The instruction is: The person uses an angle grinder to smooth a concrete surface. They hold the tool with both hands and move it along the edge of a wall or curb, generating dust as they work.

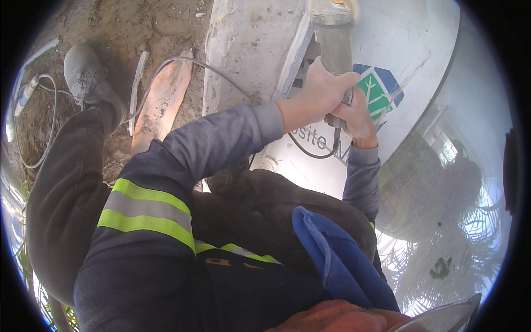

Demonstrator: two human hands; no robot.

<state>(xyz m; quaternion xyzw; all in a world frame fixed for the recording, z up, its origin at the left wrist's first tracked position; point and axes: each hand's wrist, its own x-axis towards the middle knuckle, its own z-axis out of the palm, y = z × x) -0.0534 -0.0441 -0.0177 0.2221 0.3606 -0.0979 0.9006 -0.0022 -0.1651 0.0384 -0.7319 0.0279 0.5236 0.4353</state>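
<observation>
My left hand (318, 93) is wrapped round the body of a dusty grey angle grinder (336, 47). Lower down, my right hand (358, 117) closes on the grinder's rear end, close to where its black cord comes out. The tool's head lies at the top edge of the view, where its disc is blurred and partly cut off. Below the grinder is a white panel (409, 41) bearing a green and blue printed emblem (376, 91) and dark lettering. Pale dust covers both hands and the tool.
A grey cable (213, 67) loops left over a flat plank (161, 102) on dirt ground. A pale dusty slab (235, 55) lies beside the panel. At far left, a coiled white lead (54, 130) lies near my shoe (84, 72). A glossy surface (437, 221) curves along the right.
</observation>
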